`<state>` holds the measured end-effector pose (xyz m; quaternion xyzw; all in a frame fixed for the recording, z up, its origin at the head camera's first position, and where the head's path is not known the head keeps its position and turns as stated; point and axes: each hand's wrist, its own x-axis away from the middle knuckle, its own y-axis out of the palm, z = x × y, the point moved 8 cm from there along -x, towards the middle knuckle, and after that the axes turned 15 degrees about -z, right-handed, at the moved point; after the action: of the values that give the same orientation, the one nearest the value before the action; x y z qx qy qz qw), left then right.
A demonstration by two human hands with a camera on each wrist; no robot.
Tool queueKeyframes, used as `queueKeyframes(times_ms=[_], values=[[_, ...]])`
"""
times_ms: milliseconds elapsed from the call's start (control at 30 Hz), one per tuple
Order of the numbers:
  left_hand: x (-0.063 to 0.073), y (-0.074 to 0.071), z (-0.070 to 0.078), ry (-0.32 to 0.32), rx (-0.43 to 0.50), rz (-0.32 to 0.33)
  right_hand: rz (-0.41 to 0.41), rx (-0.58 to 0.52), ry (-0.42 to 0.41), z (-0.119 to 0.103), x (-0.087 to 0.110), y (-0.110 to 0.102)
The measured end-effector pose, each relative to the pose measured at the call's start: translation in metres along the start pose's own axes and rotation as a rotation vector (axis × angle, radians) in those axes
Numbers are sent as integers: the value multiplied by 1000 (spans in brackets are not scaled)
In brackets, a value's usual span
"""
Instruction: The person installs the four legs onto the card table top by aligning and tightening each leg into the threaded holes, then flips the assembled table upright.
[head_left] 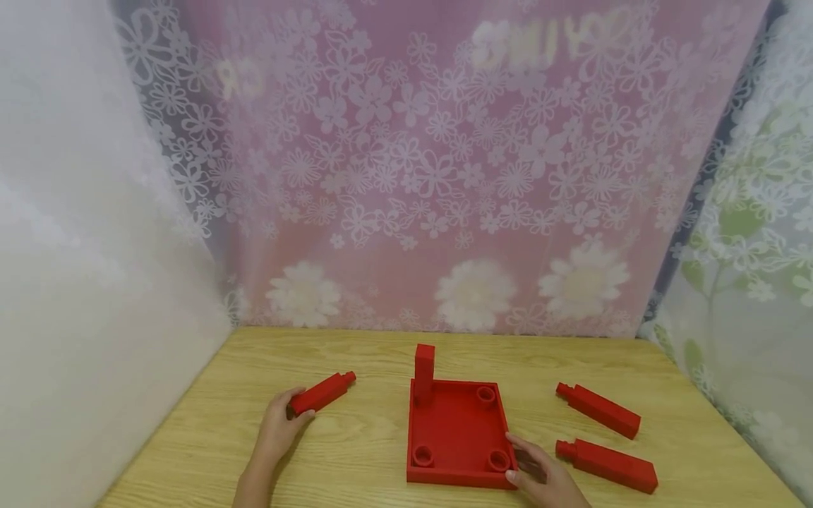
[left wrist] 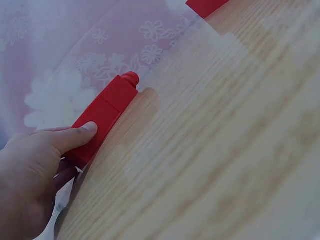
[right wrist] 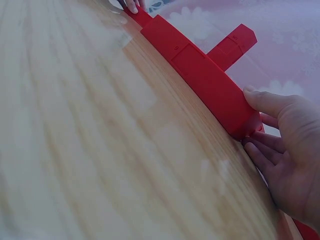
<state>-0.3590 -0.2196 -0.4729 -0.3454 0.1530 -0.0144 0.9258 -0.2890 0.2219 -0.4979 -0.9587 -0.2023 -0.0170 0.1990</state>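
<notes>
We see a left hand (head_left: 277, 427) pinching a smooth, red, square-sided post (head_left: 322, 394) with a knobbed end, well left of a shallow red tray (head_left: 454, 432). The right hand (head_left: 547, 478) grips the tray's near right corner — three corners hold round sockets (head_left: 423, 457), and at the far left stands an upright post (head_left: 424, 368). Two similar posts (head_left: 603, 411) (head_left: 611, 466) lie to the right. The desk (head_left: 362, 462) has pale, streaky wood grain; behind it rises a pink-purple floral backdrop (head_left: 438, 176).
</notes>
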Motion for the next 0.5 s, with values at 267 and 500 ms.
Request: queueKeyframes(times_ms=[267, 500], values=[[-2, 3, -7, -57, 24, -21, -13, -20, -11, -2, 1, -1], [-1, 0, -1, -58, 13, -13, -14, -46, -24, -5, 4, 0]])
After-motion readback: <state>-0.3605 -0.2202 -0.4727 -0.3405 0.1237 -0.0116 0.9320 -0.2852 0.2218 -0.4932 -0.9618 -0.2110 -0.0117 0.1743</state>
